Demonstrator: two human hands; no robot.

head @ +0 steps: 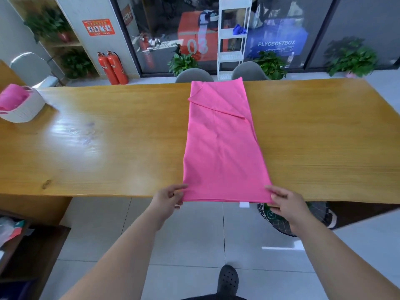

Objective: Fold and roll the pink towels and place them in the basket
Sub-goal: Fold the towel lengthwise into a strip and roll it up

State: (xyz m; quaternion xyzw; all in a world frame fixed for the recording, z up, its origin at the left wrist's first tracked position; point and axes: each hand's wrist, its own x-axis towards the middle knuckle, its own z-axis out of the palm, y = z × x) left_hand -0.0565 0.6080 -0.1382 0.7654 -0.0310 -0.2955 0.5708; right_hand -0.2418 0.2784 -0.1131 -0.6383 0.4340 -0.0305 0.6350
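A pink towel (223, 144) lies folded into a long strip across the wooden table (108, 137), running from the far edge to the near edge, with one far corner folded over diagonally. A white label hangs from its near hem. My left hand (170, 197) pinches the near left corner, and my right hand (285, 200) pinches the near right corner. At the table's far left stands a white basket (26, 109) with pink towels (14, 97) inside it.
Two grey chairs (194, 75) stand behind the table beside a white shelf rack (233, 40). A dark wire basket (279, 219) sits on the floor under my right hand. A dark cabinet (28, 245) is at the lower left. Potted plants line the glass wall.
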